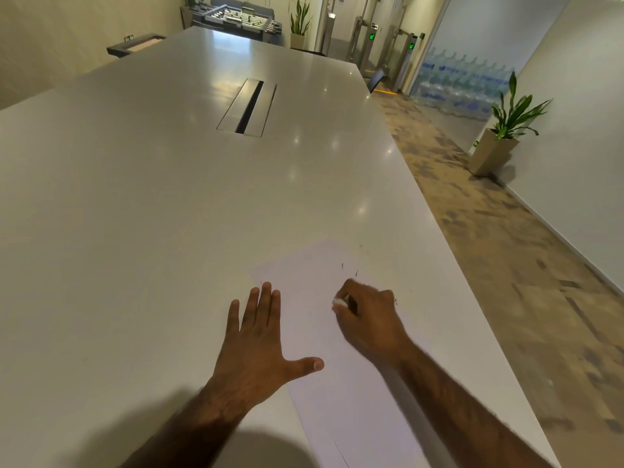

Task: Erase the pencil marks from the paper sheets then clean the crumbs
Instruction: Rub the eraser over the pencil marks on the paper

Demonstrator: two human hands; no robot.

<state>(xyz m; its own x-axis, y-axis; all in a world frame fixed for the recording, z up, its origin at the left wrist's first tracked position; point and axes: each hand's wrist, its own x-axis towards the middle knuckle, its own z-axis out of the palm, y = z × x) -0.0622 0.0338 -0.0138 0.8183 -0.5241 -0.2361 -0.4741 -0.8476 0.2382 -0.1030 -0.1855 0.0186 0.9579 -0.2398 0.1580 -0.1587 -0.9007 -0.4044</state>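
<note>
Low in the frame, a paper sheet (337, 349) lies on a white table (135, 231), pinned by the flat, spread left hand (256, 342) so it won't slide while the right hand (368, 319), fingers curled, pinches a white eraser (339, 302) against it, dark crumbs (349, 269) scattered just above.
</note>
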